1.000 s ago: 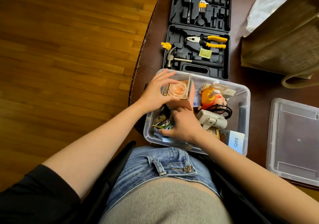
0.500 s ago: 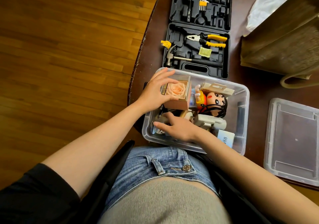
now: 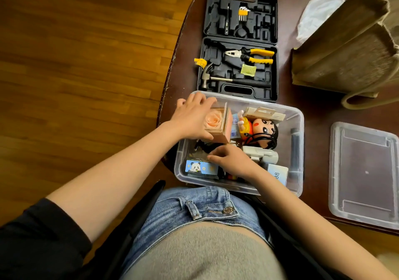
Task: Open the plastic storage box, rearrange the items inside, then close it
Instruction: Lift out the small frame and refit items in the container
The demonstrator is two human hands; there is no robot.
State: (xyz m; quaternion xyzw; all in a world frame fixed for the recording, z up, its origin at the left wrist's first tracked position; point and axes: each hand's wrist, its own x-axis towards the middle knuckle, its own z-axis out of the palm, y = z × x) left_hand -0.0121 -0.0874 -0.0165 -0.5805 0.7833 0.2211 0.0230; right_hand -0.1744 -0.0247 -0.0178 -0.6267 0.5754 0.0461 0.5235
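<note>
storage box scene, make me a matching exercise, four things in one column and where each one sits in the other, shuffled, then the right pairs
Things:
1. rose cube
2. clear lid
3. hammer
4. panda card

Places:
A. in the black tool case
B. near-left corner inside the storage box
C. gripped by the left hand at the box's far-left corner
D. flat on the table, right of the box

Pairs: 1-C, 2-D, 3-A, 4-B
</note>
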